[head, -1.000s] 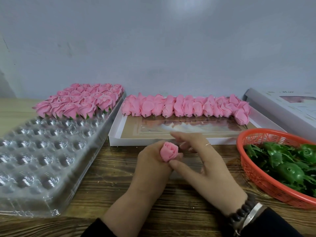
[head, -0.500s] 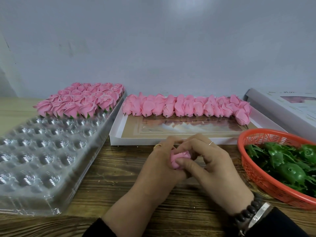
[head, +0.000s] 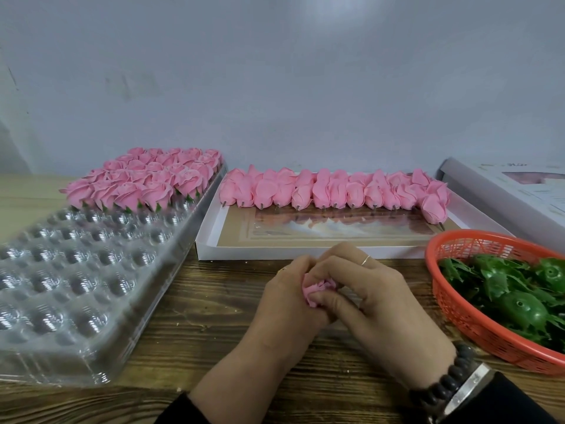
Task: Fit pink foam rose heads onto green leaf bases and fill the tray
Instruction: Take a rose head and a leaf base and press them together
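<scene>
My left hand (head: 284, 304) and right hand (head: 379, 304) are pressed together over the wooden table (head: 214, 316), fingers of both curled round one small pink foam rose head (head: 318, 289), which shows only as crumpled petals between them. At ten o'clock lies the clear plastic dimpled tray (head: 76, 270), its far rows packed with finished pink roses (head: 146, 179). At twelve o'clock a white shallow box (head: 208, 240) holds a row of loose pink rose heads (head: 333, 191), and at three o'clock the orange mesh basket (head: 452, 304) carries green plastic leaf bases (head: 519, 304).
</scene>
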The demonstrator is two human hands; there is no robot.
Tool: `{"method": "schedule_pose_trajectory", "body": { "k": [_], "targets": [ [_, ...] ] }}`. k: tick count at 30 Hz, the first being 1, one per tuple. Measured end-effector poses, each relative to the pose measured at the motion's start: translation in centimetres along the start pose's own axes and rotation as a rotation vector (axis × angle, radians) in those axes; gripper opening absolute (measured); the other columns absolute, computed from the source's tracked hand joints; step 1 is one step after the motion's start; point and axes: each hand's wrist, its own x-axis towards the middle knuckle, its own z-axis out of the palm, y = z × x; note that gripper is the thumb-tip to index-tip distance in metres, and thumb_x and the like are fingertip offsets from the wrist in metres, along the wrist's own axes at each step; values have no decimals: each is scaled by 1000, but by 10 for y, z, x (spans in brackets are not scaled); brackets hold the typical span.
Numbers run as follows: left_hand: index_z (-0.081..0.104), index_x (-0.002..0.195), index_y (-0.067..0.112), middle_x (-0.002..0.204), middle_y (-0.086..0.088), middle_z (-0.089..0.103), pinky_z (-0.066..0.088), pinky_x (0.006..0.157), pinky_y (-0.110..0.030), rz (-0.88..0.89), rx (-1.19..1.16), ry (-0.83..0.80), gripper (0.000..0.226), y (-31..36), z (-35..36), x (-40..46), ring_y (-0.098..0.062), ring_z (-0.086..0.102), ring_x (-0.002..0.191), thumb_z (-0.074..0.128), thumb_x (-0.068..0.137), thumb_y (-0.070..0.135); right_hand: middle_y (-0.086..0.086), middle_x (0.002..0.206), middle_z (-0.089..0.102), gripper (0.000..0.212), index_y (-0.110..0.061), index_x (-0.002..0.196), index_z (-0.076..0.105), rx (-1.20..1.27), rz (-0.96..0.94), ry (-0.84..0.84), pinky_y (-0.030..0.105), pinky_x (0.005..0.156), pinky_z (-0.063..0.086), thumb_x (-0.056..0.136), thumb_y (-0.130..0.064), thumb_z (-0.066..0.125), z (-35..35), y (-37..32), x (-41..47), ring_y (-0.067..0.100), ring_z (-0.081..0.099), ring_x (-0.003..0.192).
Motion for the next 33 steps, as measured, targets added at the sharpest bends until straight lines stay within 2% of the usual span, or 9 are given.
{"method": "schedule_pose_trajectory", "body": {
  "k": [6, 9, 13, 16, 19, 21, 24, 29, 33],
  "targets": [
    [61, 76, 23, 79, -1, 66, 49, 65, -16, 83, -38, 19, 24, 5, -2, -2, -10, 61, 75, 66, 76, -1, -10, 86, 56, 4, -19, 82, 63, 18, 2, 24, 18, 75, 45, 82, -16, 62, 1, -1, 0, 6, 57, 86],
    [60, 91, 18, 78, 1, 65, 46, 62, -13, 115, -134, 32, 33, 10, -1, -3, -4, 60, 72, 64, 72, -8, -13, 89, 55, 4, -18, 81, 64, 33, 12, 55, 14, 77, 44, 81, -15, 63, 2, 0, 0, 3, 56, 89],
    [39, 126, 33, 92, 5, 62, 43, 69, -4, 118, -241, -42, 76, 12, 0, -3, 7, 61, 77, 64, 72, -14, -13, 91, 57, 10, -20, 79, 64, 87, 60, 98, 12, 78, 43, 78, -11, 64, 0, 3, -1, 3, 58, 89],
    [24, 128, 45, 90, 16, 64, 44, 71, -4, 118, -265, -141, 89, 8, -4, -3, 11, 61, 79, 62, 74, -15, -12, 85, 59, 16, -18, 77, 67, 131, 95, 115, 10, 76, 41, 78, -2, 68, -2, 6, -2, 2, 57, 82],
    [19, 127, 59, 111, 15, 60, 47, 78, -13, 77, -251, -193, 99, 1, -7, -2, 3, 63, 94, 64, 74, -12, -13, 79, 59, 18, -17, 79, 68, 179, 149, 142, 9, 73, 39, 77, 0, 70, -4, 10, -2, 2, 56, 78],
    [23, 131, 56, 118, 9, 57, 49, 84, -18, 63, -180, -146, 94, -2, -6, -1, 1, 61, 99, 66, 76, -7, -13, 78, 58, 18, -17, 80, 68, 186, 160, 146, 9, 72, 39, 77, 1, 70, -5, 11, -3, 2, 55, 77],
    [41, 137, 24, 117, 3, 62, 48, 94, -24, 54, -121, -76, 73, -6, -7, 3, -5, 60, 106, 72, 75, 1, -14, 79, 57, 14, -18, 78, 67, 178, 150, 147, 8, 72, 38, 77, -4, 70, -4, 11, -2, 0, 54, 76],
    [62, 99, 25, 83, 10, 67, 45, 65, -11, 99, -49, -20, 33, -4, -7, 0, 2, 60, 74, 74, 69, 18, -9, 80, 58, 14, -20, 76, 67, 257, 168, 105, 10, 61, 45, 79, -7, 69, -1, 6, -3, 2, 57, 70],
    [54, 111, 26, 90, 6, 64, 45, 57, -8, 30, -3, 14, 47, -4, -6, 0, 2, 60, 71, 70, 67, 28, -10, 83, 60, 12, -22, 78, 68, 217, 153, 82, 13, 67, 47, 79, -10, 69, 2, 3, -3, 6, 59, 80]
  ]
}}
